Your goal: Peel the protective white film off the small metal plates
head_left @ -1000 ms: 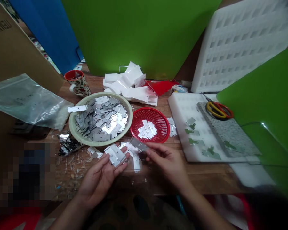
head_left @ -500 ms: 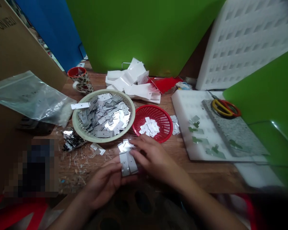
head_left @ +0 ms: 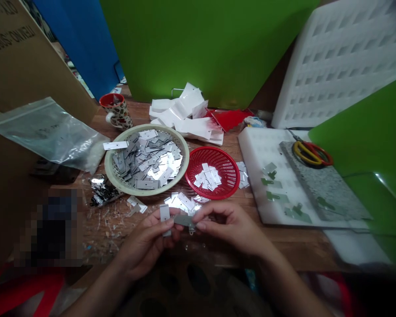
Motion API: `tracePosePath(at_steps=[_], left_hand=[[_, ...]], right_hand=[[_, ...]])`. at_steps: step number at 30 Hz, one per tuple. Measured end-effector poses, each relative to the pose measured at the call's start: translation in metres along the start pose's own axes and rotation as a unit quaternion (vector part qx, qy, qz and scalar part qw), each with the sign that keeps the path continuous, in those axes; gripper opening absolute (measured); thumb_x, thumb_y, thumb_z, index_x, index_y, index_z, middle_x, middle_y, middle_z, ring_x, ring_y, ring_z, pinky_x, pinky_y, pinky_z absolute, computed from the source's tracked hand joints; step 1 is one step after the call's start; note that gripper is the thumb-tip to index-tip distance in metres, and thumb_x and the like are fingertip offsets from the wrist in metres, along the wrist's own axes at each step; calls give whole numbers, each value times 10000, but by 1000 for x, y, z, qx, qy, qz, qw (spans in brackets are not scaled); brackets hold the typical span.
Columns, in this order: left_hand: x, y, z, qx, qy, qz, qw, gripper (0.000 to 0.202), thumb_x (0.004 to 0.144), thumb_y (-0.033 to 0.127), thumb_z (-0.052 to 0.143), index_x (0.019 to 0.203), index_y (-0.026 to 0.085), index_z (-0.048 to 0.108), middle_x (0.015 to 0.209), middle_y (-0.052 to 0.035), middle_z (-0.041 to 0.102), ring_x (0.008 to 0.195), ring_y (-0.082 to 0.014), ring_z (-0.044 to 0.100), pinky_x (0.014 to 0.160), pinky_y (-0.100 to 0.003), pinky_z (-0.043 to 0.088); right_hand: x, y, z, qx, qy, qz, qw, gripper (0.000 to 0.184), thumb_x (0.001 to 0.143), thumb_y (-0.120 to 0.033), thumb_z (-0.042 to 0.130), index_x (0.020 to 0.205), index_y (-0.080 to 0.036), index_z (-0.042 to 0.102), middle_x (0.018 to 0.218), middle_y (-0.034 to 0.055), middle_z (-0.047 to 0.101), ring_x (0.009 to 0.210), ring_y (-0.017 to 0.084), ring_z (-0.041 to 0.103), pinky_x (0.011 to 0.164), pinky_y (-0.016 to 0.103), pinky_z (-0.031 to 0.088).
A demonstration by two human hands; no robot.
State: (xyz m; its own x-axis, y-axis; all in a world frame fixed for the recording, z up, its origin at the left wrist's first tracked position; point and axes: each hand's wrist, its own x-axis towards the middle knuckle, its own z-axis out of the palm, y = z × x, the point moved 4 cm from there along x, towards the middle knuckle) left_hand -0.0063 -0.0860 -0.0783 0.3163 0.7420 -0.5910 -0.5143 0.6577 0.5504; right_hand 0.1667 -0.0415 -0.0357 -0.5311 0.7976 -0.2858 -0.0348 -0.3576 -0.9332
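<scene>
My left hand [head_left: 152, 235] pinches a light metal plate [head_left: 164, 213] between thumb and fingers, holding it nearly upright. Closed on the right end of a second, darker metal plate [head_left: 184, 220] is my right hand [head_left: 222, 222]; that plate lies sideways between the two hands, its left end by my left fingertips. A small tab with a hole shows below its right end. Just beyond the hands, several loose metal plates [head_left: 185, 201] lie on the table. Behind them stand a cream basket [head_left: 145, 192] full of such plates and a red basket [head_left: 229, 169] holding fewer.
Left of the baskets are a patterned mug [head_left: 117, 112], a clear plastic bag [head_left: 49, 132] and a pile of small dark parts [head_left: 102, 189]. White paper strips [head_left: 185, 114] lie behind. On the right, scissors [head_left: 312, 154] rest on a grey slab [head_left: 320, 189] over white foam [head_left: 257, 176].
The plates that lay together in my left hand are now apart: one stays in the left, another is in my right fingers. More loose plates show beyond the hands; the view has shifted slightly.
</scene>
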Motion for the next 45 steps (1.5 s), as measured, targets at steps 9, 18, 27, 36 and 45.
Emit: tracePosePath(at_steps=[9,18,27,36,45], left_hand=[[-2,4,0,79,71,80,991,345,760,183,720,1072,136,581,732,-52,703,657,-104,641,633,-183,497],[-1,6,-3,94,100,101,985,377,729,199,753,1061,133,588,769,-67,727,683,-117,668,655,-188,517],[-1,2,-1,64,74,84,992,324,772,209,718,1066,128,612,785,-81,727,701,-139,672,678,-217,521],[-2,7,9,-77,-29,-5,997,598,951,505,304,1201,27,560,1034,-230,686,891,-253,680,767,-324,537],[-1,1,16,-71,-91,-41,992,618,944,539,271,1088,60,634,913,-174,708,803,-225,680,719,-303,523]], right_hand=[[-4,18,-6,-2,50,7,999,197,786,-276,692,951,-185,634,738,-9,654,693,108,626,659,238,491],[-7,18,-6,-131,86,-55,986,237,799,-164,625,1028,-222,645,817,0,641,741,117,590,717,266,503],[-9,16,0,-266,125,-132,947,241,808,-226,671,1048,-247,684,779,4,660,676,136,606,642,280,514],[11,-10,-57,-413,307,-187,837,293,855,-269,602,1139,-222,655,981,70,717,776,196,651,744,381,538],[25,-8,19,-375,113,-159,906,234,881,-246,581,1097,-216,665,990,61,674,886,179,627,780,320,502]])
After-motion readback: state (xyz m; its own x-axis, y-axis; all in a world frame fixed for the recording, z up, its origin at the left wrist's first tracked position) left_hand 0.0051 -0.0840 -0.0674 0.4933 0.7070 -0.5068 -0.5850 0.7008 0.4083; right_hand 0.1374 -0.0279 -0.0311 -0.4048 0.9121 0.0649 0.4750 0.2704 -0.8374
